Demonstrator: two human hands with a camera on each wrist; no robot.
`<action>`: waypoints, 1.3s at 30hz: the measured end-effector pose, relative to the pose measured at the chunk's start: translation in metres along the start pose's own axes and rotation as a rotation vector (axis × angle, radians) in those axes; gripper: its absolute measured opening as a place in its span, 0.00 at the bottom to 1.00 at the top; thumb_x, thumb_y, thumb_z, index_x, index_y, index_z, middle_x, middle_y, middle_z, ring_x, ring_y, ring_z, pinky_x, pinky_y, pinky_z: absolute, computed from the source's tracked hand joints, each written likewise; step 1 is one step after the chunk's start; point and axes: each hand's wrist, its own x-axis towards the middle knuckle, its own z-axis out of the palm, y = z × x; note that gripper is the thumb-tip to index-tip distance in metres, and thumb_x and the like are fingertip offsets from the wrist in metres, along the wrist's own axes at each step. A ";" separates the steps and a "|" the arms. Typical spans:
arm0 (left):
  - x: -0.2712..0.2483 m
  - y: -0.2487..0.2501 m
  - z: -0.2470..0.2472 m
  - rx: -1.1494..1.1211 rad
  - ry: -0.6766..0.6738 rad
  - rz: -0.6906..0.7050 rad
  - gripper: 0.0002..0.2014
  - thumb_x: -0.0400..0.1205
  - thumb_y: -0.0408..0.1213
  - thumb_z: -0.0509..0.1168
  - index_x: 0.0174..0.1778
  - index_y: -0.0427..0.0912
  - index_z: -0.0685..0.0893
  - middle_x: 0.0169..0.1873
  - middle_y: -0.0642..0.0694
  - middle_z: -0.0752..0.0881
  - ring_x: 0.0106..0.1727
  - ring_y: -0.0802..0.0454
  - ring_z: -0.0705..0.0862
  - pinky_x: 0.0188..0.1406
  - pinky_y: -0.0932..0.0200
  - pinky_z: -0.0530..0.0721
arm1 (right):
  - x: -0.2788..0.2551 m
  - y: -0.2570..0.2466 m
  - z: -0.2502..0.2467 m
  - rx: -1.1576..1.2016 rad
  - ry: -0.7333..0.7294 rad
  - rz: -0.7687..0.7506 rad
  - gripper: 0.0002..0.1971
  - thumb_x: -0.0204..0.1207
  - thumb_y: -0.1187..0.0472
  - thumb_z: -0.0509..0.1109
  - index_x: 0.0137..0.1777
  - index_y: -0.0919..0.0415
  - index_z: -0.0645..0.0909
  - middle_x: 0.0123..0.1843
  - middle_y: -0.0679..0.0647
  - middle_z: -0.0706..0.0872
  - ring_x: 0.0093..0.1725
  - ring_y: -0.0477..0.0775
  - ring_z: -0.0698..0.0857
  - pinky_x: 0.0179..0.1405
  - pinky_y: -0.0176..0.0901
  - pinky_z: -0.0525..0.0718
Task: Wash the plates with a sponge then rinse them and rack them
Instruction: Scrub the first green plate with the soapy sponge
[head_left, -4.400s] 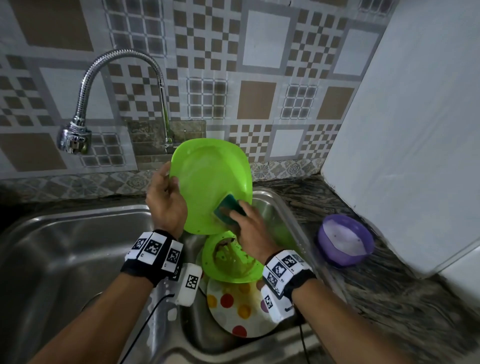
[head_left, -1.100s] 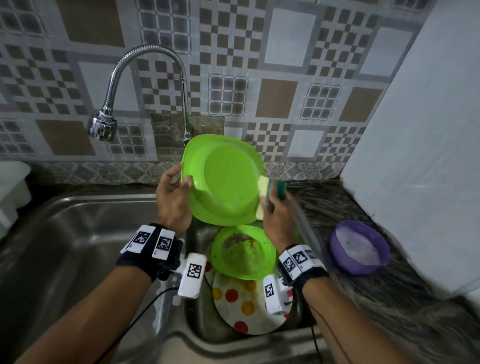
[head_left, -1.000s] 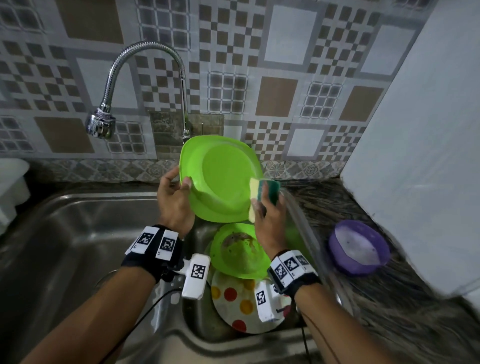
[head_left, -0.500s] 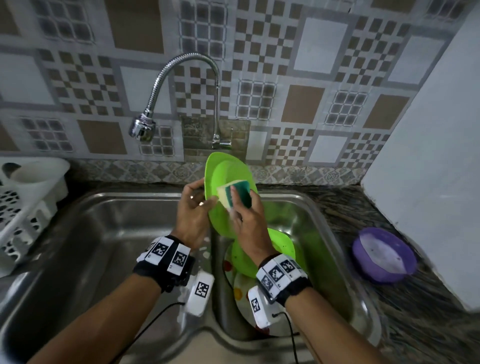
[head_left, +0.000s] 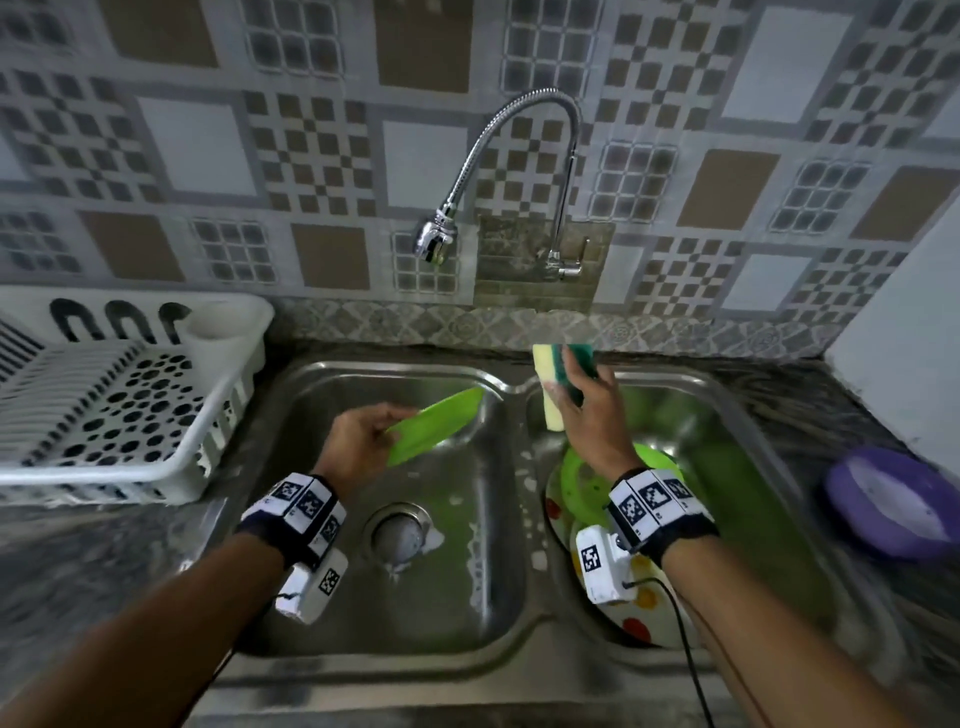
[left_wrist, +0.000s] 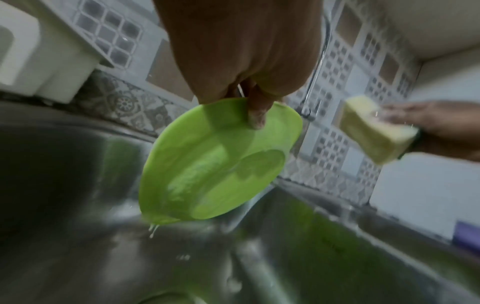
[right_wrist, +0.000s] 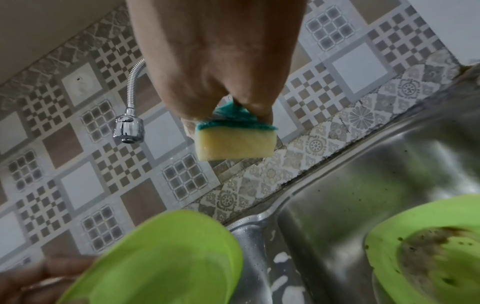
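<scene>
Suds make the green plate (head_left: 435, 425), pinched at its rim by the left hand (head_left: 358, 447), liable to slip into the sink (head_left: 483, 597) while the right hand (head_left: 589, 421) grips the sponge (head_left: 558, 382).

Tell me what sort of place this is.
Most likely a home kitchen, at the washing-up spot: a double steel sink under a flexible chrome tap, a white dish rack on the counter, and patterned tiles behind.

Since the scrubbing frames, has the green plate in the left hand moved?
Yes. The green plate, gripped by the left hand, has gone left across the sink divider; it now hangs over the left basin, away from the sponge.
</scene>
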 end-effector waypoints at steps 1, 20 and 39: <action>-0.002 -0.010 0.004 0.082 -0.026 -0.019 0.34 0.74 0.19 0.66 0.43 0.75 0.85 0.39 0.75 0.87 0.43 0.73 0.84 0.52 0.70 0.80 | -0.002 0.001 0.004 -0.019 -0.003 0.001 0.24 0.79 0.58 0.67 0.75 0.59 0.70 0.64 0.69 0.73 0.63 0.64 0.77 0.67 0.41 0.72; -0.027 -0.077 0.068 0.216 -0.685 -0.357 0.10 0.72 0.19 0.71 0.46 0.32 0.90 0.32 0.50 0.87 0.23 0.72 0.82 0.22 0.78 0.76 | -0.029 0.046 -0.006 -0.022 -0.027 0.172 0.24 0.78 0.55 0.68 0.74 0.55 0.72 0.64 0.65 0.73 0.63 0.59 0.79 0.70 0.47 0.75; 0.048 0.094 0.224 -0.571 -0.326 -0.315 0.14 0.81 0.23 0.63 0.34 0.42 0.86 0.21 0.53 0.88 0.23 0.60 0.85 0.26 0.64 0.86 | -0.031 0.141 -0.199 -0.302 0.151 0.289 0.24 0.78 0.56 0.69 0.73 0.56 0.74 0.66 0.72 0.71 0.63 0.69 0.77 0.70 0.46 0.72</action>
